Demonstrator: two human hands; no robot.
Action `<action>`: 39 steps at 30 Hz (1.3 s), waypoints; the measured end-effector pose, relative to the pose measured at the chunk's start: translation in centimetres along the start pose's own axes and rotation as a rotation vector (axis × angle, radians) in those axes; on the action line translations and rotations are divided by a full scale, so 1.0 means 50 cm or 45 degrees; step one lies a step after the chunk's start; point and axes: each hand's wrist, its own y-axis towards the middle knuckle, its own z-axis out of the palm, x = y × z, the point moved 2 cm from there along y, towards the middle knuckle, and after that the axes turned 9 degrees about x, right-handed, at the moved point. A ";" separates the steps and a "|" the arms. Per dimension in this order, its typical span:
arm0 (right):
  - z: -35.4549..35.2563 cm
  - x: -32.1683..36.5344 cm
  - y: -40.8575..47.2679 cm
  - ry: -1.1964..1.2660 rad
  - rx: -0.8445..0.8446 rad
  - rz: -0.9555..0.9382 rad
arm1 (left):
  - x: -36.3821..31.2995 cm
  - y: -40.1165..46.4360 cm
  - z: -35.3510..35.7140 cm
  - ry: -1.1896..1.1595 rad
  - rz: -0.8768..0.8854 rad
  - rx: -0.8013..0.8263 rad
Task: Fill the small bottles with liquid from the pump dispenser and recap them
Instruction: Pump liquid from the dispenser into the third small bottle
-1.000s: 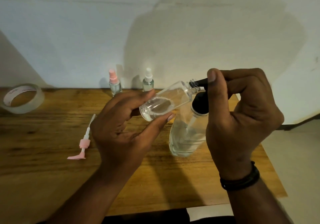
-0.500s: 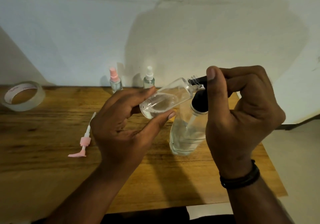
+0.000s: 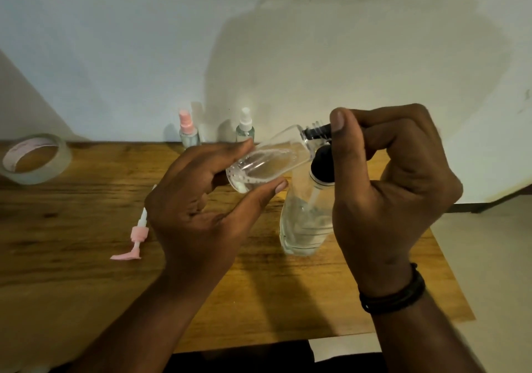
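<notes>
My left hand (image 3: 201,208) holds a small clear bottle (image 3: 267,162) tilted almost on its side, its open neck pointing right. A little liquid and bubbles lie in it. The black nozzle of the pump dispenser (image 3: 305,223) reaches into that neck. My right hand (image 3: 394,188) grips the black pump head from above, thumb on the nozzle. The dispenser's clear body stands on the wooden table (image 3: 86,257), partly filled. A loose pink pump cap (image 3: 135,237) lies on the table to the left of my left hand.
Two small capped bottles stand at the back by the wall: one with a pink top (image 3: 188,130), one with a white top (image 3: 245,128). A roll of clear tape (image 3: 34,159) lies at the far left. The table's right edge drops to the floor.
Liquid in the small bottle now shows more bubbles along its length. Both hands have stayed almost in place.
</notes>
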 end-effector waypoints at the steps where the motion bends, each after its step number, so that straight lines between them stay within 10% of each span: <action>1: 0.000 0.002 0.000 0.003 0.000 -0.006 | 0.000 -0.001 0.000 0.008 -0.003 -0.004; 39: 0.010 -0.004 -0.015 0.029 -0.021 0.020 | -0.001 -0.002 -0.001 -0.029 0.007 -0.006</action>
